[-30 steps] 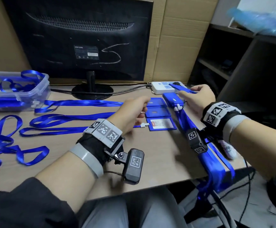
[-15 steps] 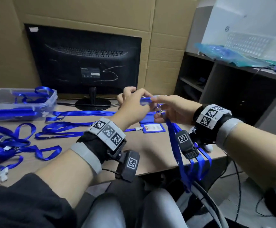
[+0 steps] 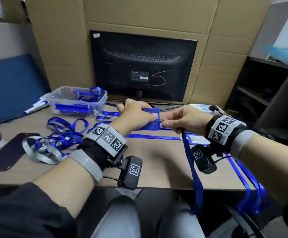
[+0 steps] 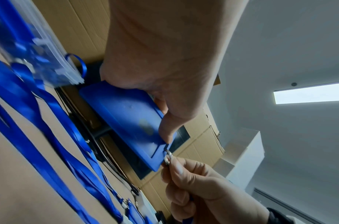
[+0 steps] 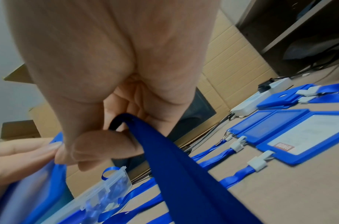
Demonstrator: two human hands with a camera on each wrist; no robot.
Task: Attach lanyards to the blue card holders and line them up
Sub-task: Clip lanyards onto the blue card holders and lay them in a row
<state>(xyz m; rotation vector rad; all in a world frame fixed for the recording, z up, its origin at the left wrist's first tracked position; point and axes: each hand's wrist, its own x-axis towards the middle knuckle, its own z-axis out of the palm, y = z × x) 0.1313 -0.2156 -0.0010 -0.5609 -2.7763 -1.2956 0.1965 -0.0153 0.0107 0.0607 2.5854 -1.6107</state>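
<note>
My left hand [image 3: 146, 115] grips a blue card holder [image 3: 151, 120] above the desk, thumb on its near face [image 4: 165, 130]. My right hand [image 3: 165, 123] pinches the lanyard's metal ring [image 4: 167, 157] at the holder's slotted corner. The lanyard's blue strap [image 3: 193, 169] runs through the right fist [image 5: 126, 121] and hangs past the desk's front edge. Several finished card holders [image 5: 298, 136] with lanyards clipped on lie side by side on the desk under my right wrist [image 3: 198, 140].
A clear plastic box [image 3: 78, 100] of lanyards stands at back left, with a tangle of loose lanyards [image 3: 59, 133] and a dark phone [image 3: 10, 150] before it. A monitor [image 3: 143, 66] faces away at the back. More straps [image 3: 253, 194] hang over the right front edge.
Both hands rose from the desk and came together. The left took hold of the card holder and the right brought the lanyard's ring to its corner. The head view swung left.
</note>
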